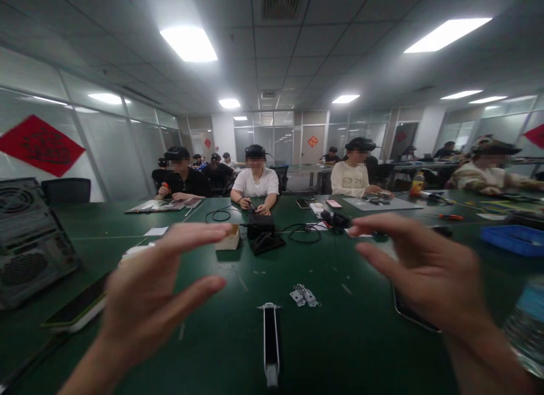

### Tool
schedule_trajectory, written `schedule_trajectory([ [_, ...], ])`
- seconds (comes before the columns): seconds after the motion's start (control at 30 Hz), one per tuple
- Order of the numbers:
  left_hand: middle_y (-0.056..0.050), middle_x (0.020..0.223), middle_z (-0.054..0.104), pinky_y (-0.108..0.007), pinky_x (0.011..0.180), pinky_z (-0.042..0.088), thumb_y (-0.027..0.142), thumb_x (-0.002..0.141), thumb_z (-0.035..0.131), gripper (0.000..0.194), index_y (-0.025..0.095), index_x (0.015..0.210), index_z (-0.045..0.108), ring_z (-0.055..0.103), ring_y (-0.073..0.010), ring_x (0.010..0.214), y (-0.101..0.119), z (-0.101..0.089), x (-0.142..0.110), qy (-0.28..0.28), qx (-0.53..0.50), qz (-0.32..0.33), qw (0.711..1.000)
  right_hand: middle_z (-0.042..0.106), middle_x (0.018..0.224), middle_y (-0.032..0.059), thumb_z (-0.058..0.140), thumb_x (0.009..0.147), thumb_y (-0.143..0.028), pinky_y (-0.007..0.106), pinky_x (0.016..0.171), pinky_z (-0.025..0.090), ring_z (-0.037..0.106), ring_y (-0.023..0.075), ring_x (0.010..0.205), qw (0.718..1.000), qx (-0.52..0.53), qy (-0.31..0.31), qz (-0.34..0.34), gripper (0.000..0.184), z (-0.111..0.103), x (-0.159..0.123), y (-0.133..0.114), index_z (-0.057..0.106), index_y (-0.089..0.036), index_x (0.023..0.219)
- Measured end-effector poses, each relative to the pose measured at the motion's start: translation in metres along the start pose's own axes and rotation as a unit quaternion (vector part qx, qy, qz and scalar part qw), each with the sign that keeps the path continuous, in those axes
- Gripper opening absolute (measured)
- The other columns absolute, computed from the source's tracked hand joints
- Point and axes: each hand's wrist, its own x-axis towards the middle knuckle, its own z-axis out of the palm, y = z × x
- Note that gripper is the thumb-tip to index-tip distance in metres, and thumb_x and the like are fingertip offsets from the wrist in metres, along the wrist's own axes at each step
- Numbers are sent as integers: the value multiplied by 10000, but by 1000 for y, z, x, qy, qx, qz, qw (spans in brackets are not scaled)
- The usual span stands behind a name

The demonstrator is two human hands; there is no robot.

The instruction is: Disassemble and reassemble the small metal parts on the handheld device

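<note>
Your left hand (pixel 144 293): spread, curved, empty, left of the metal brackets (pixel 304 296)
Your right hand (pixel 419 276): spread, empty, right of the brackets, over a phone (pixel 410 317)
Risk: lowering your right hand carelessly could knock the phone

**both hands blurred, edges cutting my view**

my left hand (pixel 148 293) and right hand (pixel 425 276) are soft with blur, and both forearms run off the bottom edge. left fingers cover part of a pale box (pixel 229 239). my left hand also hides one end of a phone (pixel 74 304). my right hand hides most of a second phone (pixel 410 311), leaving only a strip of it. a computer tower (pixel 25 242) is cut by the left edge; a blue tray (pixel 518 239) and a plastic bottle (pixel 527 327) by the right. a small metal part (pixel 304 296) is too small to identify.
</note>
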Motion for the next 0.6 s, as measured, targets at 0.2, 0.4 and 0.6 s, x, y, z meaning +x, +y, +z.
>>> schedule_trajectory([
  [0.2, -29, 1117, 644, -371, 922, 437, 271, 905, 515, 208, 235, 1095, 591, 572, -193, 1039, -50, 108, -39, -246, -15, -70, 967, 637, 1034, 76, 506, 870, -219, 320, 869, 452, 583, 186, 952, 930, -53, -336, 140, 244, 117, 0, 68, 648, -176, 1063],
  [0.4, -28, 1085, 632, -316, 862, 430, 207, 917, 445, 226, 233, 1081, 598, 568, -180, 990, -83, 153, -101, -354, -25, -145, 924, 583, 1074, 89, 395, 929, -278, 304, 848, 429, 540, 200, 1006, 885, -100, -420, 175, 314, 151, -46, 101, 654, -200, 1089],
  [0.6, -23, 1092, 611, -299, 842, 420, 199, 918, 443, 230, 242, 1089, 590, 558, -170, 977, -81, 151, -105, -364, -38, -150, 919, 574, 1088, 87, 412, 923, -252, 311, 865, 421, 523, 202, 1005, 887, -109, -419, 164, 301, 148, -48, 99, 652, -191, 1093],
])
